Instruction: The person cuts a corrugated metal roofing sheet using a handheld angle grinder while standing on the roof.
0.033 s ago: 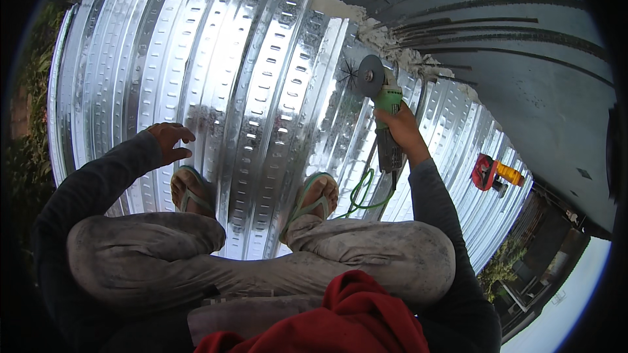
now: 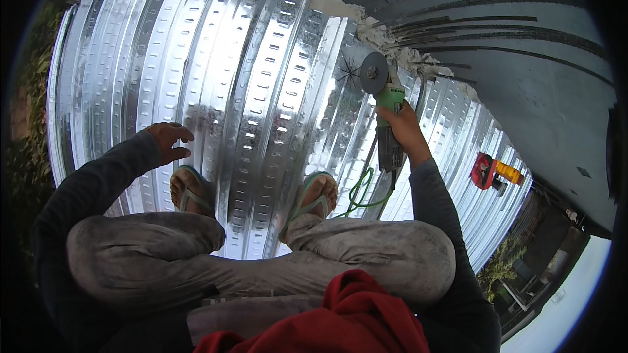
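In my right hand is a green and dark angle grinder, gripped round its body. Its round grey disc points away from me, close to a dark starburst mark on the shiny corrugated metal decking. I cannot tell whether the disc touches the metal. A green cord runs from the grinder's rear and loops beside my right foot. My left hand is empty above the decking near my left foot, its fingers curved and apart from the thumb.
I squat with both sandalled feet on the decking. Dark steel bars stick out from the broken concrete edge at far right, beside a grey wall. A red and yellow-orange tool lies on the decking to my right. Plants border the left side.
The grinder and its disc have shifted very slightly to the right in my right hand. My left hand and feet have hardly moved.
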`<action>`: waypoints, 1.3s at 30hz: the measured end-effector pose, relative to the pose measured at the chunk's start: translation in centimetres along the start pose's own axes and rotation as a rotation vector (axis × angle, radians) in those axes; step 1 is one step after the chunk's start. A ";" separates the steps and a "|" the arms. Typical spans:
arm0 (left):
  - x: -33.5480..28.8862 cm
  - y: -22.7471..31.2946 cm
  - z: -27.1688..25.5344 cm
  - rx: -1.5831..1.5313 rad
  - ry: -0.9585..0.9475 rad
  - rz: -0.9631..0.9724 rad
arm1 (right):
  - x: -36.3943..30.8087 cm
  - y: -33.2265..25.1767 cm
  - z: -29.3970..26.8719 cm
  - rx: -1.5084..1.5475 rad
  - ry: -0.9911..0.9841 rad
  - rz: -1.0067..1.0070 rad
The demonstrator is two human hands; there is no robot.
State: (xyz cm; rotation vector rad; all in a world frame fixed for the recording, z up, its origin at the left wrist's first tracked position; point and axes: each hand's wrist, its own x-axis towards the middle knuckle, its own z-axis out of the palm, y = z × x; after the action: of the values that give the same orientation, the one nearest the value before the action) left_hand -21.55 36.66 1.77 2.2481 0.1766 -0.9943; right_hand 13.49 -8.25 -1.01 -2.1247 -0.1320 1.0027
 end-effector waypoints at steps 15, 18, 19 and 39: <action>14.6 22.7 6.8 0.032 -0.005 0.398 | 3.0 -4.7 -5.4 -0.812 -0.155 -0.155; 13.2 26.2 10.6 0.077 -0.134 0.554 | 4.7 -5.3 -5.4 -0.825 -0.237 -0.147; 11.9 26.6 9.2 0.174 -0.246 0.576 | 4.3 -5.8 -5.7 -0.858 -0.194 -0.133; -9.8 3.6 -1.9 -0.003 0.038 -0.045 | 5.4 -6.2 -5.0 -0.867 -0.265 -0.178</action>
State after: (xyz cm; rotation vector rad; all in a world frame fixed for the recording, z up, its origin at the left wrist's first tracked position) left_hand -25.91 36.42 11.42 2.2705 0.2461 -0.9741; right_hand 22.02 -4.86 1.86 -2.6402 -1.0275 1.2521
